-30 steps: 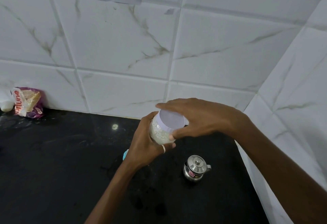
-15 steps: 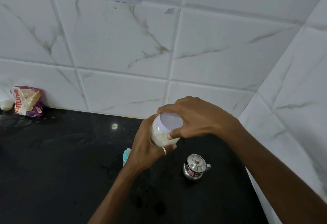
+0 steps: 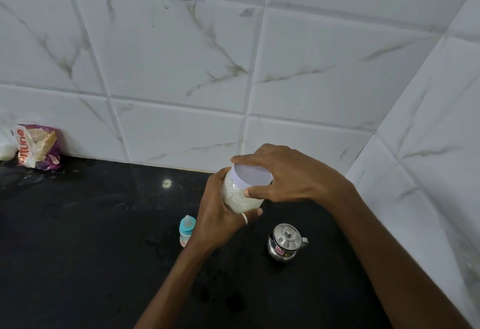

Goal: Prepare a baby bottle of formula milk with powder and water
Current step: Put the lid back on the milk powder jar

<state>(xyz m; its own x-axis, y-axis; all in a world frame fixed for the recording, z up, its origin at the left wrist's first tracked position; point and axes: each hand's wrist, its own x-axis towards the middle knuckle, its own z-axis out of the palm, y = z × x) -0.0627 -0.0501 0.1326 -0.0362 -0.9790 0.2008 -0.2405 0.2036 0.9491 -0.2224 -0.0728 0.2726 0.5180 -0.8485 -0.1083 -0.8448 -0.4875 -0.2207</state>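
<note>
head view, downward, near countertop [image 3: 78,250], seemingly

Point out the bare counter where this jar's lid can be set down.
Widest free patch: the black counter between the food packet and the baby bottle. A narrower strip lies between the steel pot and the right wall. It is crowded under the jar, where left hand and right hand hang over bottle and pot.

Left hand [image 3: 220,214], right hand [image 3: 283,175] gripping.
</note>
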